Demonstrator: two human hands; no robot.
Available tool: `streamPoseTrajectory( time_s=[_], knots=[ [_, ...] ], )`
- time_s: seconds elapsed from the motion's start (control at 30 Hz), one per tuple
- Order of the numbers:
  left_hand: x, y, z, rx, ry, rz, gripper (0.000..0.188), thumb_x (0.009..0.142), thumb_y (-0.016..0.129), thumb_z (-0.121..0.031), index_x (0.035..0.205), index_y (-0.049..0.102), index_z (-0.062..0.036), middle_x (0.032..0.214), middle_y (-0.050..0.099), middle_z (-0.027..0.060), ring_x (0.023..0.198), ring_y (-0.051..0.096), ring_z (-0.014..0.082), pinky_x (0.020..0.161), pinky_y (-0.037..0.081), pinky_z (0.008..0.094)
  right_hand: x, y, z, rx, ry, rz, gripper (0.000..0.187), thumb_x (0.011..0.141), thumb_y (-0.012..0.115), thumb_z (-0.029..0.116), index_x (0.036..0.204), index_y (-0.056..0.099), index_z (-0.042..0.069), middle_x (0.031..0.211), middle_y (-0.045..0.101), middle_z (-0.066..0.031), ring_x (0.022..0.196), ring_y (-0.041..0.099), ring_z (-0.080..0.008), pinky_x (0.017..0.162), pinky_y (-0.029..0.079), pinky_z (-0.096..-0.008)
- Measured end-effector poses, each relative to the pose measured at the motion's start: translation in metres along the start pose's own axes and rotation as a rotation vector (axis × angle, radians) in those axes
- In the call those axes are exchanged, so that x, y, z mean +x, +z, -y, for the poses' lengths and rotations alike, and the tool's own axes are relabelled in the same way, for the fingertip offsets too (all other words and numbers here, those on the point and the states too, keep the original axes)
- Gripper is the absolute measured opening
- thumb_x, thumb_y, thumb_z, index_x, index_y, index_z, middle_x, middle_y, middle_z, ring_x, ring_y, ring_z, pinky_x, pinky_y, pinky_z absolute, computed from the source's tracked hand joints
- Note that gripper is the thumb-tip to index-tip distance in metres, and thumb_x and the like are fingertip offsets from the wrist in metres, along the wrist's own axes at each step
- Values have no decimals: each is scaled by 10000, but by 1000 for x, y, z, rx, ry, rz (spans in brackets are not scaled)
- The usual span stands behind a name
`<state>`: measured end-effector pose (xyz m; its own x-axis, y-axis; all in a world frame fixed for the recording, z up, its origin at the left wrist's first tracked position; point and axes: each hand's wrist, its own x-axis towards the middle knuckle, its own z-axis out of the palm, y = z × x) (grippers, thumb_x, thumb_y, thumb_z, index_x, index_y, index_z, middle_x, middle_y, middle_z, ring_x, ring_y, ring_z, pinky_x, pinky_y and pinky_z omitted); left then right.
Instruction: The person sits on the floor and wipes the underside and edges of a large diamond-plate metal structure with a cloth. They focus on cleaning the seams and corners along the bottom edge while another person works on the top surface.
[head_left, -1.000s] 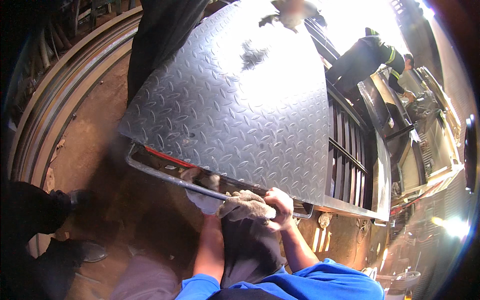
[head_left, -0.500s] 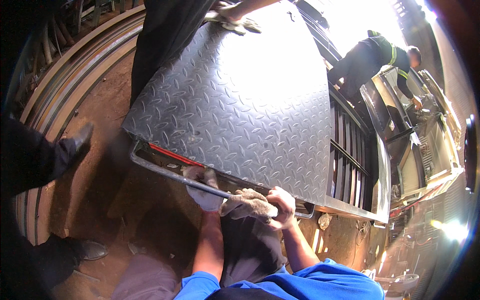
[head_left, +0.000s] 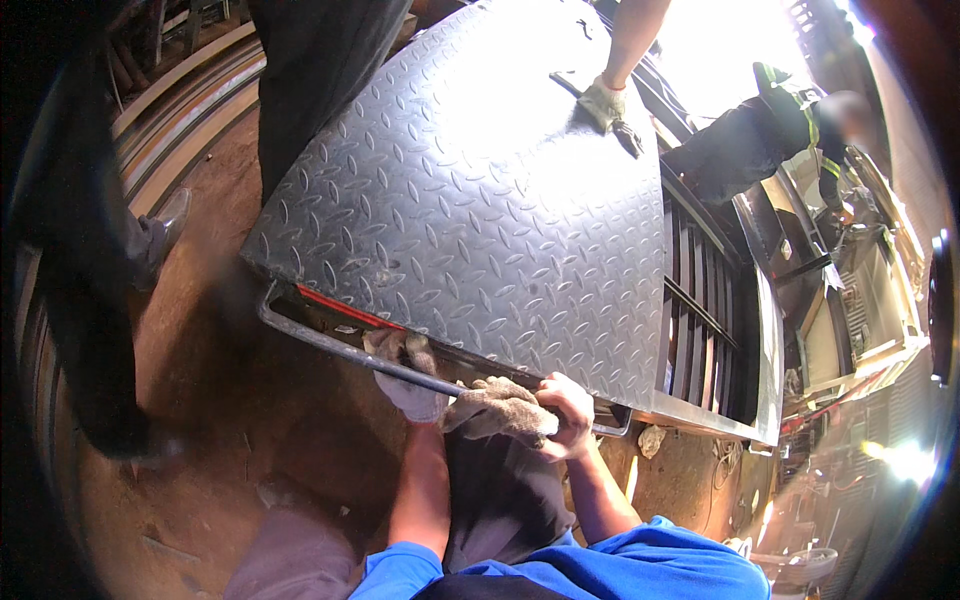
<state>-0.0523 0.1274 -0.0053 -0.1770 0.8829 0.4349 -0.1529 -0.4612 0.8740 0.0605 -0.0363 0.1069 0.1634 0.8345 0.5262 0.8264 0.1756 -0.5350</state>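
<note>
Close in, two bare forearms reach forward from blue sleeves, the hands side by side at a bent metal bar (head_left: 335,347) along the near edge of a patterned metal plate (head_left: 430,230). The left hand (head_left: 410,395), in a pale glove, passes beneath the bar, fingers rising in the gap; whether it clamps anything I cannot tell. The bare right hand (head_left: 567,412) is curled closed around the bar, a loose glove (head_left: 500,412) bunched against it and covering that stretch of metal.

The right palm is hidden, and glare whitens the plate's far half. A red strip (head_left: 345,307) shows under the near edge. Brown floor (head_left: 330,430) opens left of the left forearm, though a dark-trousered leg stands farther left; a slatted frame (head_left: 700,300) borders the plate's right edge.

Beyond, a co-worker's gloved hand (head_left: 605,105) rests on the plate; another co-worker (head_left: 745,140) bends, head blurred.
</note>
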Motion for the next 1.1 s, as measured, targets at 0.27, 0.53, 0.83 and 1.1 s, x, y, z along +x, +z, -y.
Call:
streamPoseTrajectory(
  time_s=[0.27,0.53,0.83,1.1],
  knots=[
    [12,0,-11,-30,-8,6,154,920,602,-141,889,542,-2,940,497,139,839,494,276,739,425,435,0,0,1,7,31,7,437,618,771,356,878,655,24,775,598,-126,660,558,-319,645,453,-405],
    [16,-10,4,-26,-23,77,118,824,646,-49,875,548,-7,940,526,136,795,510,267,703,437,424,-2,-1,0,-7,25,14,454,640,779,376,879,657,11,793,616,-130,689,588,-306,676,472,-394],
    [2,-17,12,-296,-399,65,203,811,708,-111,898,548,-23,903,510,92,804,506,216,693,415,381,-3,-2,2,-4,75,37,479,620,771,400,896,671,21,811,630,-133,721,612,-335,720,486,-415],
    [17,-20,14,165,79,179,171,938,640,-146,968,597,17,903,552,188,837,502,382,766,421,490,0,-4,-1,2,14,35,422,624,777,332,894,665,27,814,618,-124,670,567,-303,643,448,-393]
  ],
)
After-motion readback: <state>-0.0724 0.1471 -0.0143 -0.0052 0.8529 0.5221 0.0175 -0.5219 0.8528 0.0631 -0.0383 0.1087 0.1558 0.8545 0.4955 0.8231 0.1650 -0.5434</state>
